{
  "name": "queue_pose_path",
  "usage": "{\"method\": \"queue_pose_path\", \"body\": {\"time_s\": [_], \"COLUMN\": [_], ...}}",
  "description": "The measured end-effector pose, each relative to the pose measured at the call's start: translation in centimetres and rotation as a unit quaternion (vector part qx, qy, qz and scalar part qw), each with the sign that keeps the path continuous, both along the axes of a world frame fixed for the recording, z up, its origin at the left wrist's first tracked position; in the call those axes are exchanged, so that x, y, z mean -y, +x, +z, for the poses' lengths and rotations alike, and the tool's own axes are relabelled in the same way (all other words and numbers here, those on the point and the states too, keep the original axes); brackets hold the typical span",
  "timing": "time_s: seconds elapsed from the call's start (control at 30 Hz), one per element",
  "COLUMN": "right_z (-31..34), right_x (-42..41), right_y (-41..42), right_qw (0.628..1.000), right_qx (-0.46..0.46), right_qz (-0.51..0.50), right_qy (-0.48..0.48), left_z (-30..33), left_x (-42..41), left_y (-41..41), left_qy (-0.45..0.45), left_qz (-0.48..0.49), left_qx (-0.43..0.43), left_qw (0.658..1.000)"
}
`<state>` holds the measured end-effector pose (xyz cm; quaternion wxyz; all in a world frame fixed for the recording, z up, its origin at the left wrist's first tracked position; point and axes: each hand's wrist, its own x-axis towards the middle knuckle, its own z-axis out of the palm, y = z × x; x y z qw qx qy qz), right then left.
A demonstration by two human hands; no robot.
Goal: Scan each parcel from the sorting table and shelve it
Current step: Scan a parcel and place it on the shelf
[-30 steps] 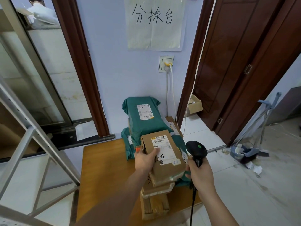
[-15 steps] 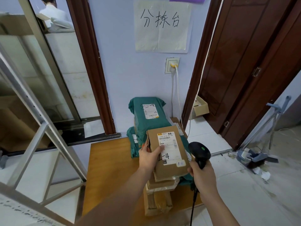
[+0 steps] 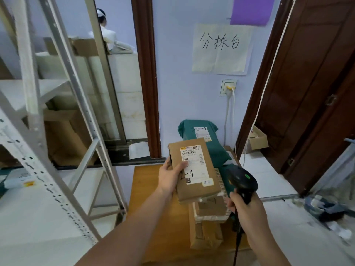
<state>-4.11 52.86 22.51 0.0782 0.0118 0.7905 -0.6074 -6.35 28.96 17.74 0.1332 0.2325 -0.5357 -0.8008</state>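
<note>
My left hand (image 3: 171, 176) grips a brown cardboard parcel (image 3: 199, 186) by its left edge, thumb on the white label marked "2-4", and holds it above the wooden sorting table (image 3: 146, 200). My right hand (image 3: 247, 210) grips the handle of a black barcode scanner (image 3: 242, 180) with a green light, just right of the parcel. Under the held parcel lie more taped cardboard parcels (image 3: 207, 225). Green plastic-wrapped parcels (image 3: 197, 131) are piled at the table's back against the wall.
A grey metal shelf rack (image 3: 63, 131) stands at the left, its white shelf boards beside the table. A paper sign (image 3: 220, 48) hangs on the wall above a socket. Dark wooden doors (image 3: 307, 83) stand at the right. A dustpan (image 3: 324, 208) lies on the floor.
My left hand has lifted the parcel higher off the pile. The view has swung left, bringing the shelf rack into sight. The scanner stays beside the parcel.
</note>
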Motion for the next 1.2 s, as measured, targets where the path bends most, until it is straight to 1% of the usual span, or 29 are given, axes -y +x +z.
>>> {"method": "queue_pose_path", "body": {"time_s": [0.1, 0.2, 0.43, 0.6, 0.7, 0.87, 1.07, 1.2], "right_z": [0.2, 0.9, 4.1, 5.1, 5.6, 5.3, 4.2, 3.4], "right_x": [2.0, 4.1, 9.7, 12.1, 12.7, 13.4, 15.2, 18.2], "right_y": [2.3, 5.1, 13.9, 19.8, 22.8, 27.7, 34.3, 38.6], "right_qw": [1.000, 0.999, 0.999, 0.998, 0.997, 0.989, 0.972, 0.955], "right_qx": [0.011, 0.008, 0.002, -0.004, -0.012, -0.014, 0.005, 0.027], "right_qz": [0.020, 0.031, 0.038, 0.051, 0.066, 0.139, 0.235, 0.294], "right_qy": [-0.003, 0.014, -0.003, 0.034, 0.049, 0.039, 0.023, 0.012], "left_z": [0.5, 0.5, -1.2, -1.7, -1.5, -1.6, -2.1, -2.7], "left_x": [2.8, 5.7, 11.4, 13.2, 13.6, 14.0, 15.4, 18.5], "left_y": [2.3, 4.3, 10.0, 15.3, 18.5, 25.6, 37.2, 45.1], "left_qy": [-0.020, -0.030, -0.032, -0.028, -0.026, -0.022, -0.004, -0.006], "left_qz": [0.030, 0.040, -0.017, -0.021, -0.015, 0.011, 0.081, 0.142], "left_qx": [0.003, 0.004, 0.011, 0.036, 0.037, 0.017, 0.017, 0.016], "left_qw": [0.999, 0.999, 0.999, 0.999, 0.999, 1.000, 0.997, 0.990]}}
